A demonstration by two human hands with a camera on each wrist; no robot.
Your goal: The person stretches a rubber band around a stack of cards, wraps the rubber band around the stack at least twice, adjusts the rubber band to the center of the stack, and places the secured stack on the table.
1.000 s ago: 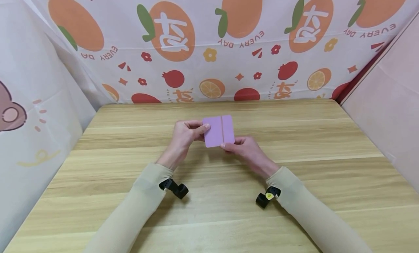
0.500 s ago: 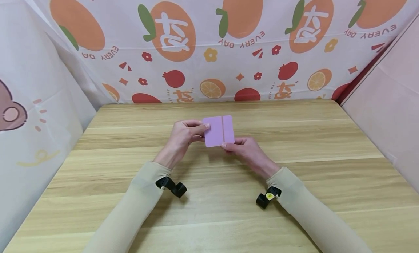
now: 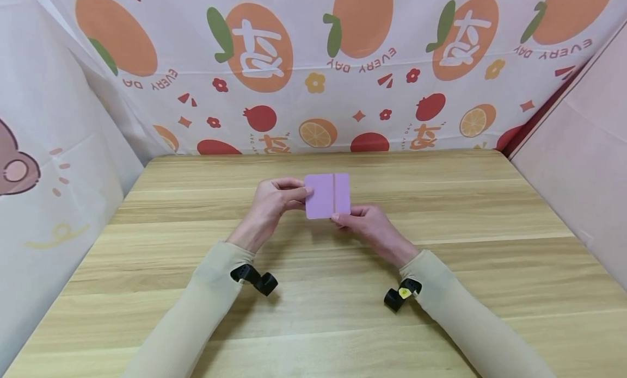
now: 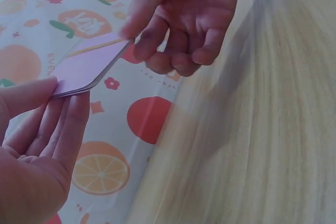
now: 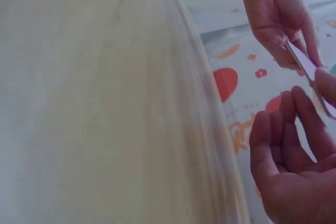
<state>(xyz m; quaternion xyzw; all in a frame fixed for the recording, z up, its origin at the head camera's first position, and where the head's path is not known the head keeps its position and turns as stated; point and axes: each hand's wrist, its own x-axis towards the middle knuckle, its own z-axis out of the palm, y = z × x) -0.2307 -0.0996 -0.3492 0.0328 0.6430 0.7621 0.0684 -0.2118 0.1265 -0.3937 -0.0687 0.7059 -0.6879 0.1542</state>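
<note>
A thin purple square pad (image 3: 320, 199) with rounded corners is held up over the table, a narrow tan band running down it right of the middle. My left hand (image 3: 268, 205) pinches its left edge, thumb on the face and fingers behind. At the lower right corner my right hand (image 3: 376, 230) pinches it near the band's lower end, thumb in front. The left wrist view shows the pad (image 4: 86, 69) edge-on with a layered rim. In the right wrist view the pad (image 5: 303, 60) is seen nearly edge-on, and the right hand's other fingers (image 5: 262, 145) are loosely curled below it.
A wood-grain table (image 3: 313, 323) spreads beneath both arms. Behind its far edge hangs a white curtain (image 3: 303, 35) printed with fruit; pale cloth (image 3: 54, 215) hangs along the left side and more on the right. Black wrist cameras (image 3: 254, 279) stick out from the sleeves.
The pad has turned slightly and now stands straighter, its tilt reduced. My left hand and forearm have shifted a little to the left; the right hand stays nearly where it was.
</note>
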